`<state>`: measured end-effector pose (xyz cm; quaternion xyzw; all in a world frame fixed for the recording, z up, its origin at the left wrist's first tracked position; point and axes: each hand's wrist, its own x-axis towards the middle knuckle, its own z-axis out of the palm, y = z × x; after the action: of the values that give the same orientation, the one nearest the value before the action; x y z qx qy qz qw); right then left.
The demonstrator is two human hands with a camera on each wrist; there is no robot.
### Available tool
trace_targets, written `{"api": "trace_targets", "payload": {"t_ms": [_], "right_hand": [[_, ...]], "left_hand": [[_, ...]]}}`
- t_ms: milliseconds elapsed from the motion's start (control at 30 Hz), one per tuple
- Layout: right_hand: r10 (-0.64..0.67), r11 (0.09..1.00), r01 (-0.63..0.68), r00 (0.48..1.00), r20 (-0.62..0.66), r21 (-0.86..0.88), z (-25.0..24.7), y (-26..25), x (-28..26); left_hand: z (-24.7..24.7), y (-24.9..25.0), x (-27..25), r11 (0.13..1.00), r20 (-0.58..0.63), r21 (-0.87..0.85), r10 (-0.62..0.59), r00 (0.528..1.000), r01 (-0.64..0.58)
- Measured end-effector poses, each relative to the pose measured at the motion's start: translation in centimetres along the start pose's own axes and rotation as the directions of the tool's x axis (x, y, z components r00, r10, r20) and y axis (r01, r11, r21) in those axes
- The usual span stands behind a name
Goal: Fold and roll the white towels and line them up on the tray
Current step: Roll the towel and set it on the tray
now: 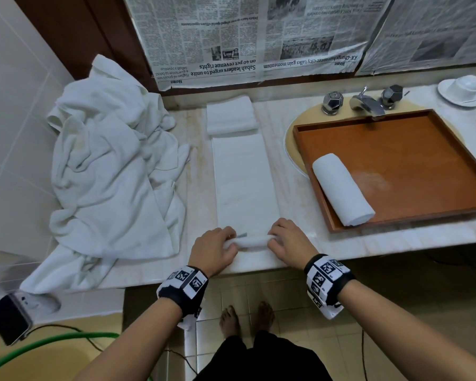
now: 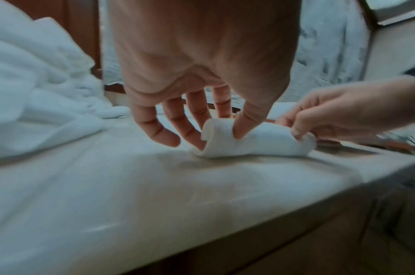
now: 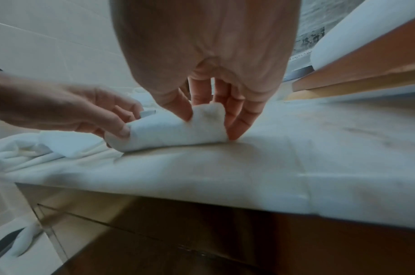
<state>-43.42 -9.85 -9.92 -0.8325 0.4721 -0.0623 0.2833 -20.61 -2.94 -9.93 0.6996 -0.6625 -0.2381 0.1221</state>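
Wooden tray (image 1: pixel 451 213) holds rolled towel (image 1: pixel 342 188)

A bathroom: a pale marble vanity counter (image 1: pixel 349 247), a chrome tap with faceted knobs (image 1: pixel 366 103) over a round basin, white wall tiles (image 1: pixel 17 105).

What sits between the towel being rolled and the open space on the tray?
Nothing on the counter between them. The towel strip lies left of the tray; only the tray's raised rim and the finished roll at its left side intervene.
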Motion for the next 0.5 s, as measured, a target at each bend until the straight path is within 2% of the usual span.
{"api": "trace_targets", "payload": {"t_ms": [67, 133, 267, 400, 500], "right_hand": [[0.009, 0.999, -0.01, 1.0, 0.019, 0.036, -0.4, -0.1, 0.3], [0.026, 0.999, -0.026, 1.0, 0.004, 0.047, -0.7, 0.0, 0.6], [-0.005, 0.998, 0.0, 0.997, -0.077, -0.058, -0.8, -0.1, 1.2], [-0.108, 0.97, 0.085, 0.99, -0.094, -0.226, -0.2, -0.5, 1.1], [-0.118, 0.948, 0.102, 0.992, -0.035, -0.3, -0.4, -0.5, 1.2]], "left_hand": [[-0.5, -0.2, 0.4, 0.991, -0.027, -0.118, -0.07, 0.997, 0.066], [-0.8, -0.5, 0.8, 0.982, -0.035, -0.157, -0.112, 0.993, 0.105], [-0.7, -1.1, 1.6, 0.963, -0.022, -0.223, -0.157, 0.987, 0.149], [-0.5, -1.0, 2.1, 0.972, -0.009, -0.187, -0.15, 0.989, 0.145], [0.0, -0.6, 2.1, 0.989, -0.101, -0.114, -0.101, 0.99, 0.09]]}}
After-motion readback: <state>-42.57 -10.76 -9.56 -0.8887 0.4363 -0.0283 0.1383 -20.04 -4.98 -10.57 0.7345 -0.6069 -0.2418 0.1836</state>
